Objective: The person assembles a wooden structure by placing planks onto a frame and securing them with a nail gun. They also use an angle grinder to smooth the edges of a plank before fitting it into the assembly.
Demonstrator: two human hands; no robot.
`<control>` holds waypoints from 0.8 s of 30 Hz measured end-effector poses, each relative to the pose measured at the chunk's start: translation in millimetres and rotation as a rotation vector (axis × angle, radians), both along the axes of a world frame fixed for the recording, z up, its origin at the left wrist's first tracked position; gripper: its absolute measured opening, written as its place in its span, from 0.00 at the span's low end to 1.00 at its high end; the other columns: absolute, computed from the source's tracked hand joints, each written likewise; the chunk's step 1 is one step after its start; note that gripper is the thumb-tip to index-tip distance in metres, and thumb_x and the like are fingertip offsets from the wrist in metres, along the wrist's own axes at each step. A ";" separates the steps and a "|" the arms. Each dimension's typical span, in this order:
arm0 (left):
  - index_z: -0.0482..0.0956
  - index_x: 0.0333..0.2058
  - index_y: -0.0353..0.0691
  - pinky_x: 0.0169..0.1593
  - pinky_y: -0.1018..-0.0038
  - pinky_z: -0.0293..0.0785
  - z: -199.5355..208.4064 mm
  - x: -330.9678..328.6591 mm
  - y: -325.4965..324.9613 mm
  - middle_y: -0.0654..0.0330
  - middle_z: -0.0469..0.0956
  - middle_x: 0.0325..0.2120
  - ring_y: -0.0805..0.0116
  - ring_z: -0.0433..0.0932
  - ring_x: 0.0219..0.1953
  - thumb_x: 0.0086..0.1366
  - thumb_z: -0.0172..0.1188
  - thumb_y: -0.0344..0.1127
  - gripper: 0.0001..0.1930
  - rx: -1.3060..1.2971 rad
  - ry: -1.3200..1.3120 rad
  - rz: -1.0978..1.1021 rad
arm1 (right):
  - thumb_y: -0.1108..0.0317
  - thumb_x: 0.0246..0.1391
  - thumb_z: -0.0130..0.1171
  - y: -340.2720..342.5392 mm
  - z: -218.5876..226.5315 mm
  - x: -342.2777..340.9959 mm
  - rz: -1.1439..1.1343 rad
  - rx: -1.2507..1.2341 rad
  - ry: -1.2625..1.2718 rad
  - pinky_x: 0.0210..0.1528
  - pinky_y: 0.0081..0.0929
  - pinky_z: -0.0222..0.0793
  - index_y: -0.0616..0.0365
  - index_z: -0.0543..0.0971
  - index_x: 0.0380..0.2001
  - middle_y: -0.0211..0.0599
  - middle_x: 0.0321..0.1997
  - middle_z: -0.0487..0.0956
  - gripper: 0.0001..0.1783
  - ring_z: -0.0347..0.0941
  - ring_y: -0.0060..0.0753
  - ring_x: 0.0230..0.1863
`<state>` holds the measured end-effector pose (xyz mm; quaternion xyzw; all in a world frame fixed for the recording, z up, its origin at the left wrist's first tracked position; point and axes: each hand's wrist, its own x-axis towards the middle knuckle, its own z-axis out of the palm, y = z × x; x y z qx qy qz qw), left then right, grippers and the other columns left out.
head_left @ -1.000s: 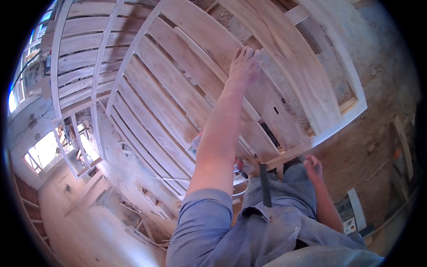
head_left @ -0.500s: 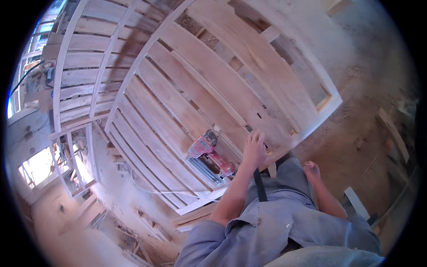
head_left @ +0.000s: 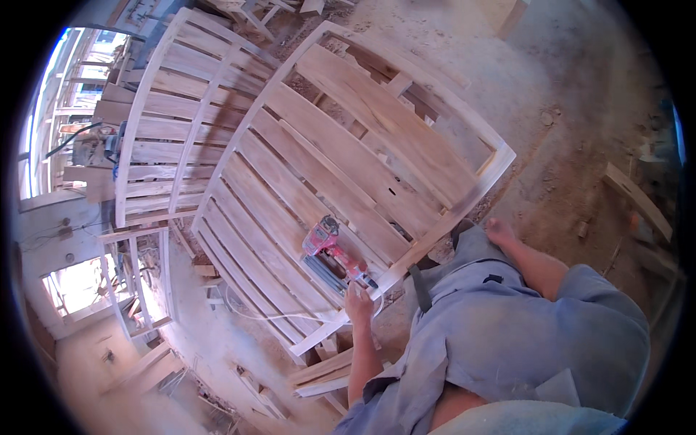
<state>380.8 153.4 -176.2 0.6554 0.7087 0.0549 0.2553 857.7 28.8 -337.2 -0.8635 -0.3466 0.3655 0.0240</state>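
A red and black nail gun (head_left: 322,239) with a grey magazine lies on a slatted wooden panel (head_left: 428,250), near its front left edge. My left hand (head_left: 359,306) is at the gun's near end, its fingers stretched toward the handle and magazine. Whether the fingertips touch the gun cannot be made out. To the right, my right hand (head_left: 500,232) is beside my thigh, just off the panel's near right corner. Its fingers are curled, and whatever they may hold is hidden.
A pale hose (head_left: 250,315) loops from the gun's end over the panel's left side. Another slatted frame (head_left: 156,130) stands at the far left. Stacked boards (head_left: 326,373) lie below the near left corner. A timber piece (head_left: 638,199) is on the dusty floor at right.
My left hand has left the panel's near edge and moved left to the nail gun's end. My right hand is higher in view. The view has shifted, showing more beyond the panel.
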 end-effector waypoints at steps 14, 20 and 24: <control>0.76 0.50 0.35 0.46 0.59 0.75 -12.3 21.1 -419.2 0.43 0.81 0.40 0.47 0.81 0.42 0.64 0.57 0.44 0.21 -0.817 -0.231 0.316 | 0.54 0.57 0.53 216.2 -38.2 39.3 0.048 0.567 -0.195 0.53 0.44 0.70 0.65 0.78 0.46 0.55 0.43 0.80 0.24 0.76 0.57 0.51; 0.71 0.60 0.33 0.53 0.66 0.76 56.1 93.8 -300.7 0.49 0.82 0.47 0.58 0.82 0.49 0.65 0.57 0.42 0.27 -0.705 -0.183 0.657 | 0.44 0.60 0.50 249.7 -40.6 25.6 -0.207 0.353 0.251 0.39 0.48 0.70 0.63 0.82 0.30 0.57 0.28 0.80 0.29 0.80 0.59 0.36; 0.70 0.61 0.30 0.53 0.72 0.75 55.5 103.6 -255.0 0.55 0.82 0.49 0.66 0.81 0.48 0.66 0.59 0.37 0.27 -0.464 -0.293 0.725 | 0.43 0.60 0.50 249.1 6.9 13.9 -0.199 0.332 0.057 0.39 0.46 0.70 0.62 0.83 0.29 0.56 0.29 0.81 0.30 0.80 0.55 0.35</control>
